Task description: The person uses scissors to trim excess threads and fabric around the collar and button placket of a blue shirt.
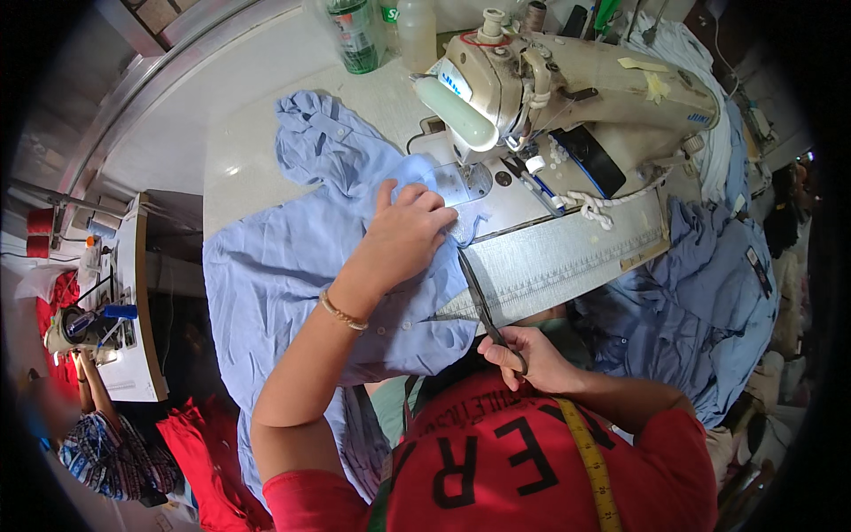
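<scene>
The left hand [406, 232] lies palm down, fingers curled, pressing a light blue shirt [292, 266] flat against the worktop [239, 142]. The shirt spreads under and behind that hand, its collar end reaching away toward the far side and its body hanging off the near edge toward the person's lap. The right hand [523, 355] is closed around the handles of a pair of scissors [480, 301], whose blades point up and away toward the fingertips of the left hand, close to the shirt's edge; whether the tips touch the cloth is hard to tell. Just beyond the left hand stands a cream sewing machine [567, 89], its needle plate right by the fingers. A heap of blue garments [700, 293] lies to the outside of the right hand. A yellow tape measure [594, 461] hangs over the person's red top, below the right hand. Two bottles [381, 31] stand far beyond the left hand.
</scene>
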### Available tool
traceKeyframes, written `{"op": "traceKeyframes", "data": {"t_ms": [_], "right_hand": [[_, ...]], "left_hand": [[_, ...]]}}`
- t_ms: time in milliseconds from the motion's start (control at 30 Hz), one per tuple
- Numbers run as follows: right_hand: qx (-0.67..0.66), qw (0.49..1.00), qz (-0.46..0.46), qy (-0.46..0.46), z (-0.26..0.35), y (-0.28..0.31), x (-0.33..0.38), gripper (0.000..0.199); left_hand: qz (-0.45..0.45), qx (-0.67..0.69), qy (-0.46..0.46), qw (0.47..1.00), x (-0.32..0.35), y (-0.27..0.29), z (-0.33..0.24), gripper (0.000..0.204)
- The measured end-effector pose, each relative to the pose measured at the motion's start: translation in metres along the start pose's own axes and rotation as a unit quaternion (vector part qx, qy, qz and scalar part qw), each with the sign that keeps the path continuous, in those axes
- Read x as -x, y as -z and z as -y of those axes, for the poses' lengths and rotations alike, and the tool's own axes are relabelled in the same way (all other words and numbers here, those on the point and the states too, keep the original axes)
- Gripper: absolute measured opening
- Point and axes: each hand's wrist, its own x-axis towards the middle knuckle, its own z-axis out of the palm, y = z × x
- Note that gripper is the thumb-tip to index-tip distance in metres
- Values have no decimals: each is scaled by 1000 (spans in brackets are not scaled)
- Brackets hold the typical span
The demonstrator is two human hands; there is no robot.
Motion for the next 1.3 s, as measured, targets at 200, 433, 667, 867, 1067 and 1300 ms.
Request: {"op": "traceKeyframes", "data": {"t_ms": [200,433,667,867,1067,1300], "right_hand": [[-9,1000,5,-2,2,1,-1,33],[-16,1000,7,-11,4,2,0,34],[-17,1000,7,-10,7,1,1,34],[-27,1000,5,-7,5,2,4,34],[-23,1000,0,-6,-1,8,5,35],[-50,999,2,-10,-4,13,5,30]], "left_hand": [[71,37,24,996,-9,-1,5,9],[99,219,106,965,-2,-4,6,9],[36,140,47,988,-11,-4,-2,13],[111,139,10,984,-16,-5,-7,10],[67,162,12,984,-15,-21,-4,7],[9,320,171,932,-15,-24,-1,10]]}}
